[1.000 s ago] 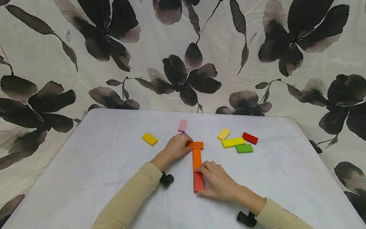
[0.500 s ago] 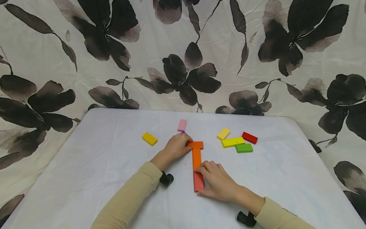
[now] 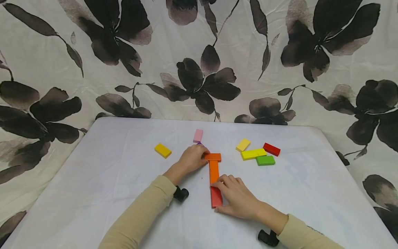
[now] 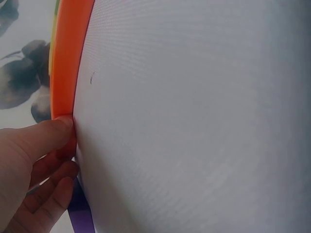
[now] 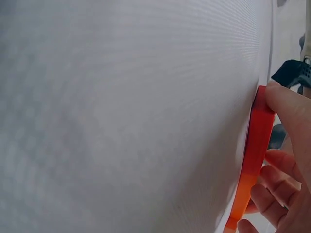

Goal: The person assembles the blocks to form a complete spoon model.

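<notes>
An orange block [image 3: 215,157] lies crosswise at the top of another orange block [image 3: 214,170], making a T shape on the white table. Below them, end to end in the same line, lies a red block [image 3: 216,200]. My left hand [image 3: 192,159] pinches the left end of the crosswise orange block between thumb and fingers. Thumb at its near end and fingers near its far end, my right hand [image 3: 237,197] holds the red block. Just beyond the left hand is a purple block [image 4: 82,216], mostly hidden in the head view, with a pink block [image 3: 198,135] behind it.
To the left lies a yellow block [image 3: 163,150]. On the right a pale yellow block [image 3: 243,145], a long yellow block [image 3: 254,154], a green block [image 3: 265,160] and a dark red block [image 3: 272,149] are grouped together. A flower-patterned cloth [image 3: 199,103] hangs behind the table [image 3: 93,183].
</notes>
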Demonstrator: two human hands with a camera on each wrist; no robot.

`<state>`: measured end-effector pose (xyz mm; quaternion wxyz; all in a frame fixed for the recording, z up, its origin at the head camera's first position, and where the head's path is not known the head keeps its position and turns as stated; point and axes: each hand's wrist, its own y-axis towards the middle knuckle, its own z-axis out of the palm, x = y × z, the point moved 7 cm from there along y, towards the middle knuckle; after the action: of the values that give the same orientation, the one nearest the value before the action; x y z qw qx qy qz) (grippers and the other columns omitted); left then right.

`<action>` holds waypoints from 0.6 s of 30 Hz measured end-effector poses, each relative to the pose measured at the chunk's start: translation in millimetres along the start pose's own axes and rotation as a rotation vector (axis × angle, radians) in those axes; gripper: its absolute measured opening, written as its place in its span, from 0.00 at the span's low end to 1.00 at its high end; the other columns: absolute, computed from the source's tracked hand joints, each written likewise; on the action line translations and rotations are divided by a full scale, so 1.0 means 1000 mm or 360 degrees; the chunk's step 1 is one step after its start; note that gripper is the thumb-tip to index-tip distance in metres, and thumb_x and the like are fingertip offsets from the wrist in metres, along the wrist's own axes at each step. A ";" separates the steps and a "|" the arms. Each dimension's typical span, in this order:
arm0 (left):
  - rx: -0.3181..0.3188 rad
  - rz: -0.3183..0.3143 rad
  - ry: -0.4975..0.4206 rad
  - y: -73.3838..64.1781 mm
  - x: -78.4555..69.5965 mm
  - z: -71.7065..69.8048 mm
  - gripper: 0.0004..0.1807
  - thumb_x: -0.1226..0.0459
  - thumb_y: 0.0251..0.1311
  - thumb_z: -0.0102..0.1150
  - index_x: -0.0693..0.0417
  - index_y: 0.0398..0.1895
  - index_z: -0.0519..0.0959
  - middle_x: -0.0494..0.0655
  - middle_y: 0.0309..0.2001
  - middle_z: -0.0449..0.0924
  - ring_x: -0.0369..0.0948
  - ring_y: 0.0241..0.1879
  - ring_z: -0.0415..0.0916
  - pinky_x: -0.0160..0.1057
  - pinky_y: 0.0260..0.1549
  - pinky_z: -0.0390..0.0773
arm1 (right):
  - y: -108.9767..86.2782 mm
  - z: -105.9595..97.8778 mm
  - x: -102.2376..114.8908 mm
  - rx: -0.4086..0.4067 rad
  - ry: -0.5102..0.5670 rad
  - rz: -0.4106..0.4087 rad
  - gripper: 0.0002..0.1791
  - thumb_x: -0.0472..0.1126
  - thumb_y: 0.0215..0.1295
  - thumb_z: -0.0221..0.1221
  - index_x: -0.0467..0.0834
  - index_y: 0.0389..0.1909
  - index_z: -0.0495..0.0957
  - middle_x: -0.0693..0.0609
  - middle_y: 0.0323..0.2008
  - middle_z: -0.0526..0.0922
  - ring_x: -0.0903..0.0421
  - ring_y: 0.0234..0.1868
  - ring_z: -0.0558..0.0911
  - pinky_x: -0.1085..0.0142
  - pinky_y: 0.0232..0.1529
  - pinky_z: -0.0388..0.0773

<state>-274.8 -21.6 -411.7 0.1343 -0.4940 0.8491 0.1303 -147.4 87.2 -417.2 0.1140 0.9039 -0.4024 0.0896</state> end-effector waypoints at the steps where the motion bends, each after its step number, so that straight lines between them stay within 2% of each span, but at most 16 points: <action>1: -0.0003 0.0000 0.0003 0.000 0.000 0.000 0.15 0.64 0.50 0.66 0.57 0.43 0.82 0.48 0.41 0.81 0.42 0.39 0.76 0.39 0.44 0.76 | 0.000 0.000 0.000 0.0004 0.0000 0.0000 0.35 0.59 0.46 0.67 0.49 0.54 0.71 0.57 0.46 0.68 0.61 0.45 0.66 0.63 0.46 0.64; 18: 0.0010 -0.0002 -0.0003 0.000 0.001 0.001 0.15 0.64 0.50 0.66 0.56 0.43 0.82 0.47 0.41 0.81 0.41 0.38 0.76 0.38 0.43 0.76 | -0.001 -0.003 0.001 0.0044 0.0009 -0.0030 0.33 0.60 0.49 0.64 0.51 0.56 0.73 0.57 0.48 0.69 0.60 0.46 0.67 0.61 0.47 0.64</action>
<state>-275.3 -22.1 -413.5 0.1367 -0.4941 0.8490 0.1279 -146.4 88.1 -414.6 0.1034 0.9089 -0.3922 0.0966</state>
